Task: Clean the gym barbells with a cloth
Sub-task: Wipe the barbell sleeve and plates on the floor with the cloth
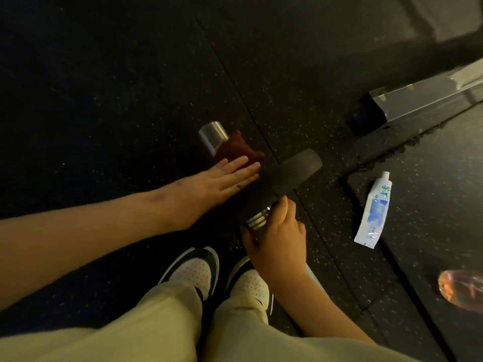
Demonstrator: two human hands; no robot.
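A barbell lies on the dark rubber floor with a black weight plate [287, 176] on it. Its shiny steel sleeve end [213, 135] sticks out to the upper left. A dark red cloth [235, 148] is draped over the sleeve between the end and the plate. My left hand [224, 178] presses flat on the cloth with straight fingers. My right hand [274, 231] grips the bar just below the ringed steel collar [258, 218], on the near side of the plate.
A white and blue tube [372, 210] lies on the floor to the right. A metal beam [423, 97] runs along the upper right. An orange translucent object [461, 288] sits at the right edge. My two shoes [196, 273] stand just below the bar.
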